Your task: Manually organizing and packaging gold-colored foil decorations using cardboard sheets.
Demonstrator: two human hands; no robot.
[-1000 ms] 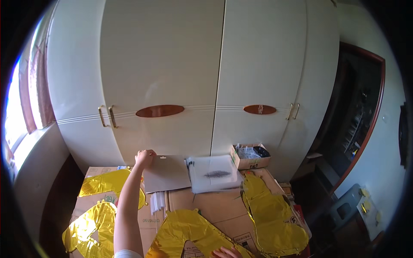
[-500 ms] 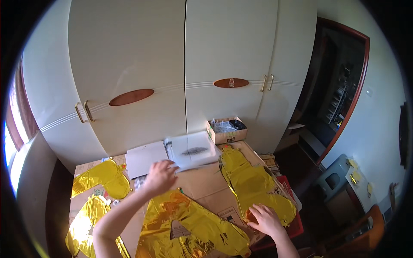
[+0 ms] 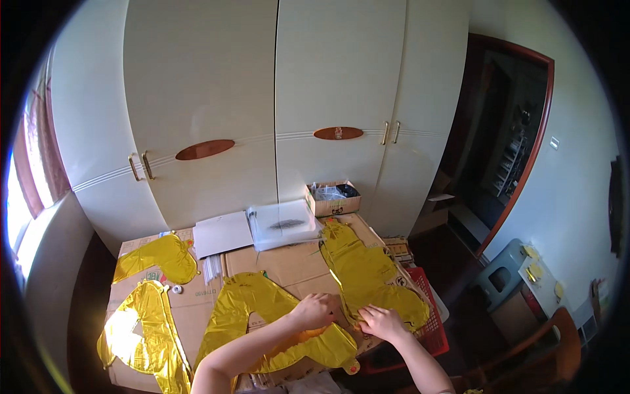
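Several flat gold foil balloons lie on a cardboard-covered table. My right hand [image 3: 382, 323] is closed at the lower left edge of the right-hand foil balloon [image 3: 367, 276], its fingertips pinching the foil. Just left of it, my left hand [image 3: 314, 311] is closed with curled fingers, over the gap beside that balloon; whatever it may hold is too small to make out. Under my left forearm spreads the middle foil balloon [image 3: 243, 295], which is A-shaped and partly hidden. Two more, an upper left balloon [image 3: 157, 259] and a lower left balloon [image 3: 154, 322], lie farther left.
Along the back of the cardboard [image 3: 289, 262] are a white sheet [image 3: 223, 234], a clear plastic packet [image 3: 283, 226] and an open carton [image 3: 333, 200]. A small white roll [image 3: 177, 289] sits between balloons. A red plastic basket [image 3: 433, 328] stands at the right edge, below a cream wardrobe [image 3: 203, 85].
My left hand has come from near the clear packet, right and down, to beside my right hand. My right hand stays at the right-hand balloon's edge. The view has shifted slightly.
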